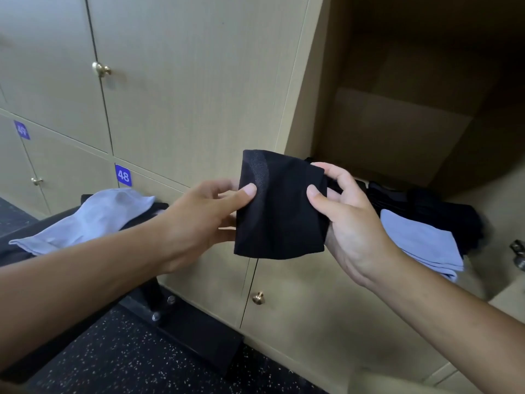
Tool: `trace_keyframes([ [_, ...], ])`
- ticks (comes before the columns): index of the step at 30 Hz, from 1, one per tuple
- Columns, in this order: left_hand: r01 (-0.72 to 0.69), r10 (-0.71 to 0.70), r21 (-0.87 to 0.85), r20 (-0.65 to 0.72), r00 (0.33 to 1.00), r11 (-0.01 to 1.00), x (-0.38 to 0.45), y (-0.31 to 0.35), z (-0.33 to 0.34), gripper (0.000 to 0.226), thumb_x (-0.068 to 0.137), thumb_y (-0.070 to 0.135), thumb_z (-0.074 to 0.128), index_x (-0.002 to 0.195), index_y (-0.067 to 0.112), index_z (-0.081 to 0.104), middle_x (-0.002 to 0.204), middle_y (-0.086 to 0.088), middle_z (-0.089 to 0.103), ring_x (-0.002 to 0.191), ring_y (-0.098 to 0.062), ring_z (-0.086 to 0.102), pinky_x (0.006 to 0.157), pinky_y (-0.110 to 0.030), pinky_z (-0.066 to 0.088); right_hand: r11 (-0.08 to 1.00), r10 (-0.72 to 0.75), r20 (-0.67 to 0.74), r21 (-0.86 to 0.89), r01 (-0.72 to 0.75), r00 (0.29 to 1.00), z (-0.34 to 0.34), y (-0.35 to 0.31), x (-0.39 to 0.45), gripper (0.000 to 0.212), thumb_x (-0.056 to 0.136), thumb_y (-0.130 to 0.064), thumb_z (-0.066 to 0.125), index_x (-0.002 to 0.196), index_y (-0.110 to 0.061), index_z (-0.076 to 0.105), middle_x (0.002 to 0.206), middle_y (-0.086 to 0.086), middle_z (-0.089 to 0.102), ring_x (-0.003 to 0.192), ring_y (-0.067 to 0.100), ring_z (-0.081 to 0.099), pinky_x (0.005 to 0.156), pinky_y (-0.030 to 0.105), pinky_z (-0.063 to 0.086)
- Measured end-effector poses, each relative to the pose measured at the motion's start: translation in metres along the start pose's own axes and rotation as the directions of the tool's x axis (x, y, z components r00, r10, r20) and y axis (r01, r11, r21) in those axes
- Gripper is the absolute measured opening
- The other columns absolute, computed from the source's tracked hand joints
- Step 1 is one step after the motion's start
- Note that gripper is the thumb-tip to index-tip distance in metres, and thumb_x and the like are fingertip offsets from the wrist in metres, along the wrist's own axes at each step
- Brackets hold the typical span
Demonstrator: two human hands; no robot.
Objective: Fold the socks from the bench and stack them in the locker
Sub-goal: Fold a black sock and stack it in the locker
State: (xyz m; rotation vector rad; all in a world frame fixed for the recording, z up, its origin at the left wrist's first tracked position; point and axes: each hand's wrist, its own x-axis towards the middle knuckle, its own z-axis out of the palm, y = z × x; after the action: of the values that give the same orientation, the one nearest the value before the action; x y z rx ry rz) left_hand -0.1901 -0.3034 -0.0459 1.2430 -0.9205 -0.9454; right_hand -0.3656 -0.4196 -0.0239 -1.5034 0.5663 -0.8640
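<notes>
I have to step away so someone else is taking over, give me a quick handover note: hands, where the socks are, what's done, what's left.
Left hand and right hand both pinch a folded black sock, held in the air in front of the open locker.
Done: a folded light blue sock and dark socks lie in the locker.
Left: put this black sock in; then fold the light blue sock on the bench.

The black sock (279, 206) is matt knitted cloth, with a coarser ribbed patch near its top left corner. The pale blue sock (85, 220) on the left is thin, smooth cloth, lightly creased. The locker doors (181, 81) look like matt, pale wood-grain laminate, with shiny brass-coloured metal knobs (100, 69). The floor (119, 362) is dark, speckled and rough-looking. Labels 48 (123, 175) and 49 look like smooth plastic.
</notes>
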Motion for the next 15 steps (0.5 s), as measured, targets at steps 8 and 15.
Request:
trace_keyframes([
  [8, -0.062, 0.098, 0.184, -0.194, 0.976, 0.981, 0.001, -0.004, 0.007, 0.02, 0.105, 0.024, 0.056, 0.096, 0.01, 0.064, 0.086, -0.01, 0.076, 0.075, -0.022, 0.065, 0.063, -0.03, 0.052, 0.971, -0.033, -0.067, -0.238, 0.016, 0.997, 0.003, 0.009, 0.001, 0.01, 0.105, -0.027, 0.054, 0.113, -0.022, 0.055, 0.102, 0.007, 0.076, 0.104, 0.029, 0.07, 0.095, 0.05, 0.055],
  [15, -0.226, 0.431, 0.584, -0.239, 0.87, 0.78, 0.011, -0.001, 0.021, 0.011, 0.108, 0.023, 0.046, 0.098, 0.027, 0.049, 0.084, 0.007, 0.069, 0.077, -0.018, 0.063, 0.062, -0.033, 0.042, 0.968, -0.069, -0.168, -0.248, 0.025, 0.983, 0.012, 0.01, 0.004, 0.027, 0.087, -0.053, 0.051, 0.11, -0.038, 0.05, 0.109, 0.018, 0.067, 0.109, 0.038, 0.062, 0.093, 0.063, 0.051],
])
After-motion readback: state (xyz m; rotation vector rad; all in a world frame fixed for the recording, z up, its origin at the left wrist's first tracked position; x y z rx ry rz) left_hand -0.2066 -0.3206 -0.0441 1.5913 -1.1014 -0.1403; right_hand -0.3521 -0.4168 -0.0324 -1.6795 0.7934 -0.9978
